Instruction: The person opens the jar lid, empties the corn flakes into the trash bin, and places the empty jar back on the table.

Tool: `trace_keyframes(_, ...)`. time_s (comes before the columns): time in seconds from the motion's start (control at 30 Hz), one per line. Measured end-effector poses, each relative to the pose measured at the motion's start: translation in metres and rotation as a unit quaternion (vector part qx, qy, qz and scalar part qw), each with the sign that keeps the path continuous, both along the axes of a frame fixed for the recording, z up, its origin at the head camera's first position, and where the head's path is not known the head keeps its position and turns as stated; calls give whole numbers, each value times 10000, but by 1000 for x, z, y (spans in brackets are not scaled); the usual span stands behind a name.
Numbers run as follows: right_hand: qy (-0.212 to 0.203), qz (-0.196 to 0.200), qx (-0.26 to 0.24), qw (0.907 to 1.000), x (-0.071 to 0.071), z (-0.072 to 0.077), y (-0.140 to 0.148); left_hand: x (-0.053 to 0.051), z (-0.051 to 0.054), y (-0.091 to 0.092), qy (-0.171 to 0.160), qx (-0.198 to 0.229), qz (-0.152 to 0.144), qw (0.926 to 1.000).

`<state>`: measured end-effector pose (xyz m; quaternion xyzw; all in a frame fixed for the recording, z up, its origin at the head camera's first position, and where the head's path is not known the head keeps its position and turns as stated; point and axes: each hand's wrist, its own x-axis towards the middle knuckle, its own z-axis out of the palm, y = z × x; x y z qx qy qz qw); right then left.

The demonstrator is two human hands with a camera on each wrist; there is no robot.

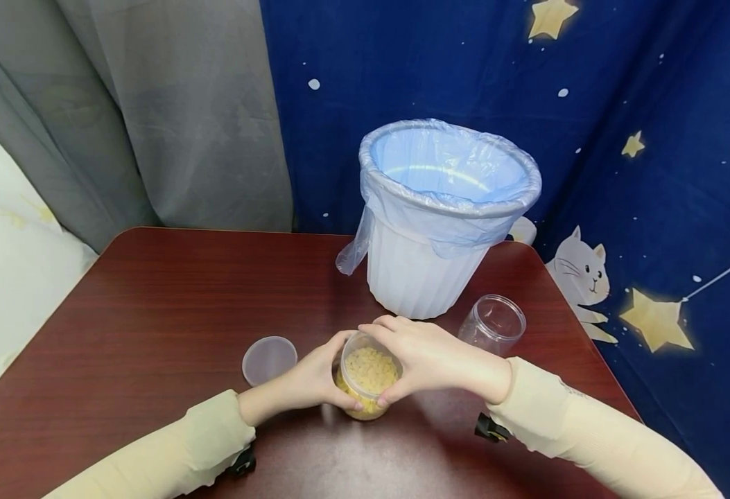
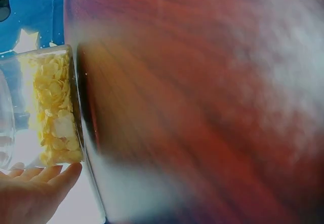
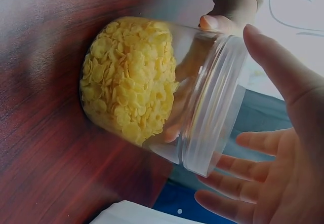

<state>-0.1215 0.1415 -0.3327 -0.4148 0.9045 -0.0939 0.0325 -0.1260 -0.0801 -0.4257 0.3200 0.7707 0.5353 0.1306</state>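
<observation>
A clear jar (image 1: 371,374) of yellow flakes stands on the table, between both hands. In the right wrist view the flakes (image 3: 129,77) fill its lower part, and a whitish translucent lid (image 3: 215,107) with a ridged edge sits on top. My left hand (image 1: 315,378) grips the jar's side; its thumb (image 3: 215,23) shows against the wall. From the right, my right hand (image 1: 427,353) spans the lid, thumb at the near edge and fingers at the far edge. The left wrist view shows the jar's flakes (image 2: 50,102) and fingertips beside it.
Left of the jar a round translucent lid (image 1: 269,359) lies flat. To the right stands an empty clear jar (image 1: 496,322), its top uncovered. Behind is a white bin (image 1: 423,274) with a bluish plastic liner (image 1: 452,222). Curtains hang beyond the dark red table (image 1: 171,326).
</observation>
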Motion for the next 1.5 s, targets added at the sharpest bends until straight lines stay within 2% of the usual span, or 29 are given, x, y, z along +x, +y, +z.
trace_keyframes(0.2,68,15,76,9999,-2,-1,-2,-1,-3,1,-72,-6,-68,10000)
trace_keyframes(0.57,198,38,336,9992,-2,-1,-7,-4,-7,-1,251,-360,1,9990)
trace_keyframes(0.7,182,79,403,9990,-4,0,-9,-6,-8,0,301,-368,-69,9988)
trace_keyframes(0.83,232,214,500,9983,-8,-1,-10,-8,-9,2,220,-340,-175,9990)
trace_keyframes(0.97,408,407,517,9970,-11,-3,-11,-12,-10,2,149,-489,-188,9985)
trace_keyframes(1.23,630,742,433,9943,-17,-6,-12,-22,-9,2,695,-769,-391,9938)
trace_keyframes(1.5,693,972,465,9918,-21,-6,-12,-25,-10,4,825,-898,-413,9917)
